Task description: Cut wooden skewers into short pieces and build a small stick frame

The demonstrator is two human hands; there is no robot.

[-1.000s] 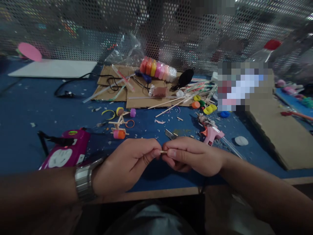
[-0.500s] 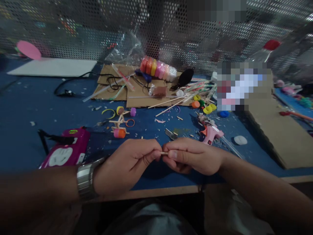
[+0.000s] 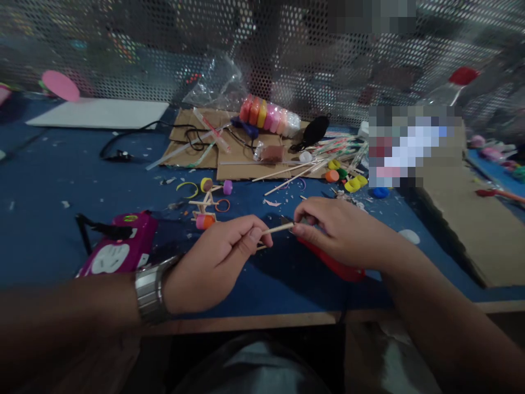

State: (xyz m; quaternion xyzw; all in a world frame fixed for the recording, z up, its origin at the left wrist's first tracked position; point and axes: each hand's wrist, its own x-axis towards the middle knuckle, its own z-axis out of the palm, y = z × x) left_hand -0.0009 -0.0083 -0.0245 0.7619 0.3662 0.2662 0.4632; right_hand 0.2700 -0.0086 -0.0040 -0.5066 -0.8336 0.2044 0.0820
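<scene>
My left hand, closed, pinches a short thin wooden stick that points right. A second bit of stick sticks out just below those fingers. My right hand is closed, its thumb and forefinger meeting at the far tip of the wooden stick. Under the right palm shows a red-handled cutter, partly hidden; whether the palm touches it I cannot tell. Left of my hands stands a small stick frame with coloured caps for wheels.
Behind lie cardboard pieces, a pack of coloured clay, straws and yellow caps. A magenta device lies at left, a large cardboard sheet at right. Scraps litter the blue tabletop.
My hands have drawn a little apart, so more of the stick shows. The right hand has risen, uncovering the red handle and covering the pink glue gun.
</scene>
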